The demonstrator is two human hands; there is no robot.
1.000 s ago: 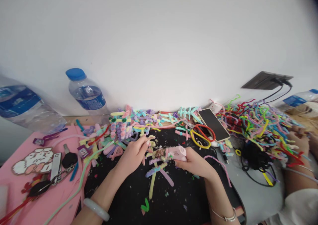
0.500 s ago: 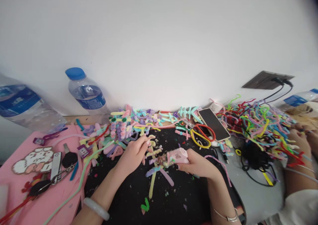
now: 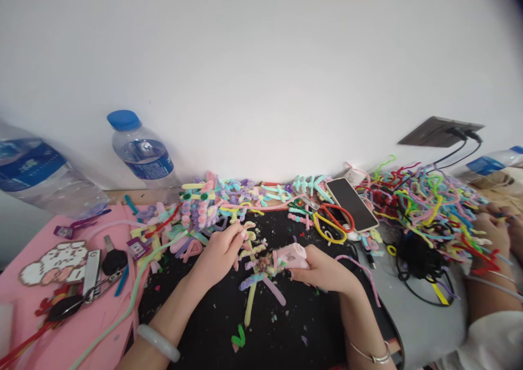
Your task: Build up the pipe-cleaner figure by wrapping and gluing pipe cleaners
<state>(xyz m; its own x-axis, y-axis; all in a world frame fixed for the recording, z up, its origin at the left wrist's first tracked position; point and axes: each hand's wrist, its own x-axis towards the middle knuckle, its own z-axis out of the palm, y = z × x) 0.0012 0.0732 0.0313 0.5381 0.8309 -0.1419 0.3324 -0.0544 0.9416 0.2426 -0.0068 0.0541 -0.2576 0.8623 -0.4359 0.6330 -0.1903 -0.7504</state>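
Observation:
My left hand [image 3: 223, 247] is closed, its thumb and fingers pinching the upper end of a pale yellow and purple pipe-cleaner piece [image 3: 257, 250] with several short side branches. In my right hand [image 3: 324, 266] is a pink hand-held trimmer [image 3: 292, 256], its front end clogged with brownish fuzz and touching or very close to the piece. Two straight fuzzy stems, a yellow one [image 3: 250, 304] and a purple one [image 3: 274, 292], stick out below toward me. On the black mat [image 3: 302, 332] under both hands lie coloured fuzz clippings and a small green bent stem [image 3: 238, 336].
Scissors [image 3: 330, 224] with red and yellow handles and a phone [image 3: 352, 205] lie behind my right hand. Finished pipe-cleaner shapes [image 3: 204, 206] line the wall. A tangled heap of stems [image 3: 425, 195] and another person's hands [image 3: 492, 228] are at right. Bottles [image 3: 143, 152] and keys [image 3: 114, 261] stand left.
Both of my hands stay almost in place, with the same piece and the trimmer held. The trimmer shifts only very slightly.

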